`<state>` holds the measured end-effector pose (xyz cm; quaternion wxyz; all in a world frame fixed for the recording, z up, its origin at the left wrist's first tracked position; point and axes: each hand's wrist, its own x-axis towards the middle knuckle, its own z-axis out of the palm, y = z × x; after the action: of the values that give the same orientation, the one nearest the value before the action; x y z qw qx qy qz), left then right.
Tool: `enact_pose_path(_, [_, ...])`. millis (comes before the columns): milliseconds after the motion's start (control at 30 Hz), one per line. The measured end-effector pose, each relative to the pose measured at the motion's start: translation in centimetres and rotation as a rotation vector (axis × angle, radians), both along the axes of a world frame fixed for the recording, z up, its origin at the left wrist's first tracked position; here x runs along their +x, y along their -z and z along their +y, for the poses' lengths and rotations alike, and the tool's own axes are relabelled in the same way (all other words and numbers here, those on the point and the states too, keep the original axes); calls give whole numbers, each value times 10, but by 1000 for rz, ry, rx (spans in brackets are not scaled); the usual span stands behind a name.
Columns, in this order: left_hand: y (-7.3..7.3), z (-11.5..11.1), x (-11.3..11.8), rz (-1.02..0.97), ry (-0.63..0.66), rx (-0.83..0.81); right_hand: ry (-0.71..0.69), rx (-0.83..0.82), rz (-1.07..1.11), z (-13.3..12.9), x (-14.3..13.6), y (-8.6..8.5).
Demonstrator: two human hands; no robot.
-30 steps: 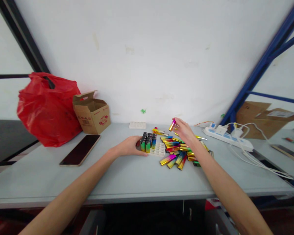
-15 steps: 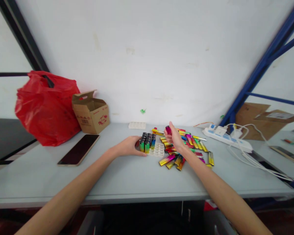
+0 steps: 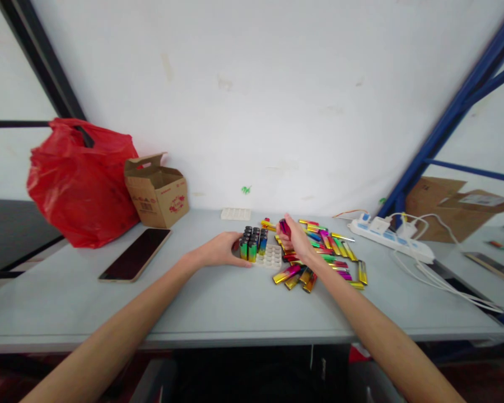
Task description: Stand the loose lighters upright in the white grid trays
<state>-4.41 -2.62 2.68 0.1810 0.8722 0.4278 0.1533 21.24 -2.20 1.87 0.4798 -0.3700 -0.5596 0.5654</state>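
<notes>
Several lighters (image 3: pixel 252 251) with black tops and green, yellow and blue bodies stand upright in the left part of a white tray (image 3: pixel 270 256) with round holes. My left hand (image 3: pixel 227 249) curves around the left side of that group, thumb in front and fingers behind, partly hidden. Above the right side of the tray, my right hand (image 3: pixel 292 237) is closed on a dark purple-red lighter (image 3: pixel 284 226). Beneath and right of it lies a loose pile of shiny coloured lighters (image 3: pixel 327 246).
A phone (image 3: pixel 136 255), an open cardboard box (image 3: pixel 162 193) and a red plastic bag (image 3: pixel 84 187) are at the left. A second white tray (image 3: pixel 236 214) sits by the wall. A power strip (image 3: pixel 390 240) with cables lies at the right.
My right hand has moved slightly left and down with the lighter, towards the tray. My left hand stays in the same place beside the standing lighters.
</notes>
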Motion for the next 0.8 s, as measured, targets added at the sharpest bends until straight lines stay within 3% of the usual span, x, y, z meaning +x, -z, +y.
enact_pose_path(133, [0, 0, 0, 0, -2, -1, 1, 198, -85, -4, 4, -6])
enact_pose_path(367, [2, 1, -1, -34, 15, -42, 163, 657, -558, -21, 7, -23])
enact_pose_path(567, [1, 0, -1, -62, 19, -33, -11, 613, -657, -22, 5, -15])
enact_pose_path(800, [1, 0, -1, -70, 26, -41, -43, 603, -759, -25, 1, -16])
